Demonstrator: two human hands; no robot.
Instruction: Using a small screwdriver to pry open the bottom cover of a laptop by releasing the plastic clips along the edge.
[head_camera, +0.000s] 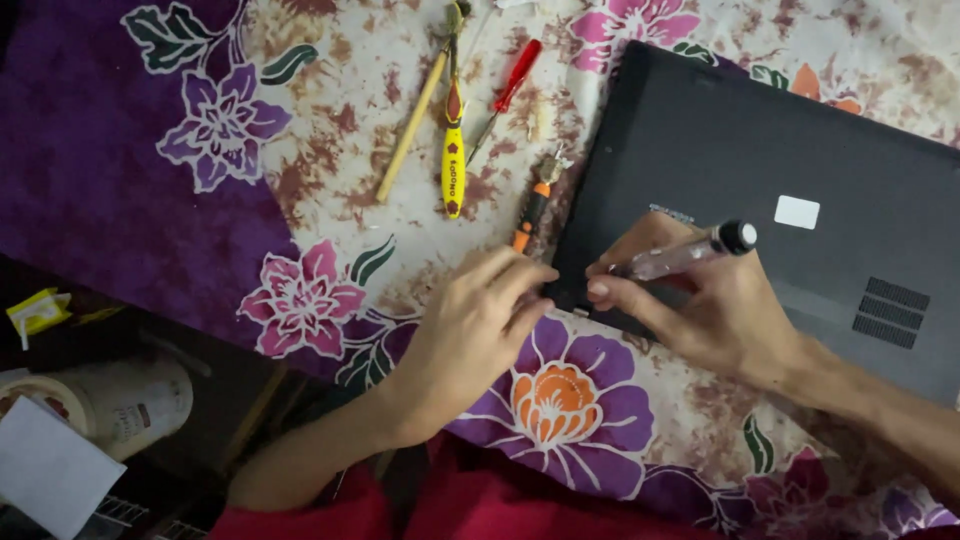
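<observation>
A dark grey laptop (760, 170) lies bottom side up on a flowered cloth (330, 130). My right hand (700, 310) grips a clear-handled screwdriver (690, 255) with a black cap, its tip pointing at the laptop's near left corner. My left hand (470, 335) rests on the cloth beside that corner, fingertips touching the laptop's edge. Its fingers are bent and hold nothing that I can see.
Several tools lie on the cloth left of the laptop: a wooden stick (410, 125), a yellow-handled tool (453, 165), a red screwdriver (510, 85) and an orange and black screwdriver (533, 210). A white container (120, 400) and white paper (50, 465) sit lower left.
</observation>
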